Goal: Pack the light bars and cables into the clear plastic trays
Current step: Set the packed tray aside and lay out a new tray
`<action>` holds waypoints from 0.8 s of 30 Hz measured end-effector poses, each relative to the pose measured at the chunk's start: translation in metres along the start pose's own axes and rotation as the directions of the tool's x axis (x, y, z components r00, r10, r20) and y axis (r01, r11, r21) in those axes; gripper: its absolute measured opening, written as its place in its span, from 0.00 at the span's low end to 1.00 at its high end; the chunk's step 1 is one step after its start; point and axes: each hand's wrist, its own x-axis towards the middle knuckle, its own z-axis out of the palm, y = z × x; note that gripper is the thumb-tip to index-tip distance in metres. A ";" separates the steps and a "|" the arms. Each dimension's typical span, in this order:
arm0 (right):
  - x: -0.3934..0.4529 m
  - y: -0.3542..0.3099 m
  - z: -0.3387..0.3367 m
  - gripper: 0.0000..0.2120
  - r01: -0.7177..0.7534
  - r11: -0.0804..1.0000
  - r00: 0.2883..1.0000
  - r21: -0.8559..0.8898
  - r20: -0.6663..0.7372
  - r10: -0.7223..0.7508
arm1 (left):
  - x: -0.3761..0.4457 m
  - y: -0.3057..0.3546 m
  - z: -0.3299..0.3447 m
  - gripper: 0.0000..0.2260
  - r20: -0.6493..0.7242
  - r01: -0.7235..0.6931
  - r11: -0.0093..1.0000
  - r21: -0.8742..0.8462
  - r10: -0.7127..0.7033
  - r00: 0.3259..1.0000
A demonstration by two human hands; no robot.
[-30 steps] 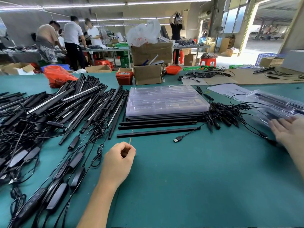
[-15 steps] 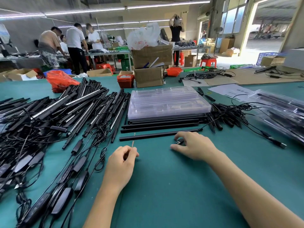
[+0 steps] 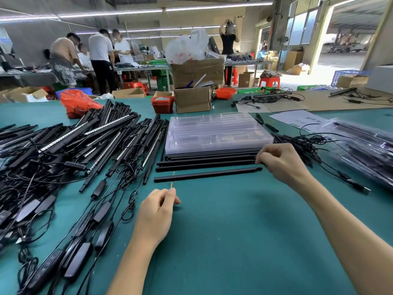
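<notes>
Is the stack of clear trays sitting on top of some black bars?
Yes, the trays rest on black bars that stick out beneath them.

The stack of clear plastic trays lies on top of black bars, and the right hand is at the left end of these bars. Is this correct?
Not quite: the head view shows the right hand at the right end of the black bars. The clear plastic trays do lie on top of them.

Two bare forearms in view, no sleeves visible up to frame edge. Left hand (image 3: pixel 156 211) enters from 6 o'clock, right hand (image 3: pixel 282 161) from 4 o'clock. No gloves, no rings, no watch or wristband on either wrist. Fingernails short and unpainted where visible, on the left hand's thumb. No tattoos or markings seen on the arms. Upper arms and torso out of frame, clothing can't be told.
</notes>
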 end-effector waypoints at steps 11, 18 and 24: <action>0.013 0.023 -0.035 0.54 -0.305 0.931 0.900 -0.202 -0.380 0.212 | 0.000 0.001 0.000 0.17 0.009 -0.006 1.000 0.027 0.006 1.000; -0.007 0.054 0.018 0.11 -0.198 0.922 0.961 -0.334 -0.250 0.116 | -0.002 0.001 0.000 0.12 0.014 -0.008 0.997 0.072 0.007 1.000; -0.013 0.060 0.020 0.05 -0.173 0.883 0.985 -0.437 -0.088 0.150 | -0.002 0.003 0.001 0.09 0.010 -0.015 0.990 0.138 0.013 1.000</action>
